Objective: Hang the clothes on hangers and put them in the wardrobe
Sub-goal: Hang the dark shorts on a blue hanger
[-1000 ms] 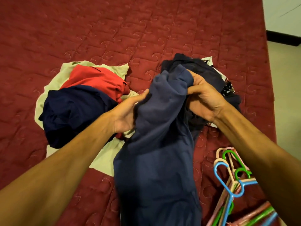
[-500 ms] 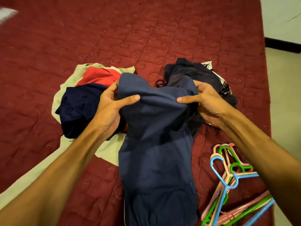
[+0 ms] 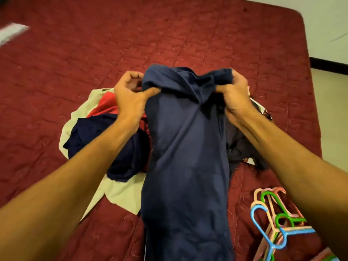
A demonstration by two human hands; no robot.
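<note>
A long navy blue garment (image 3: 186,157) hangs in front of me over the bed, held up by its top edge. My left hand (image 3: 130,95) pinches the top left corner between thumb and curled fingers. At the top right corner my right hand (image 3: 235,93) grips the bunched cloth. A bundle of plastic hangers (image 3: 276,221) in blue, green and pink lies on the bed at the lower right, under my right forearm.
A dark red quilted bedspread (image 3: 169,34) covers the bed. Left of the held garment lies a pile of clothes (image 3: 105,132): cream, red and dark navy pieces. More dark clothes (image 3: 243,147) lie behind it on the right. The bed's right edge meets a pale floor (image 3: 331,110).
Both hands have lifted the navy garment higher and moved to its top corners, spreading it wider. The view has tilted so more of the bed shows.
</note>
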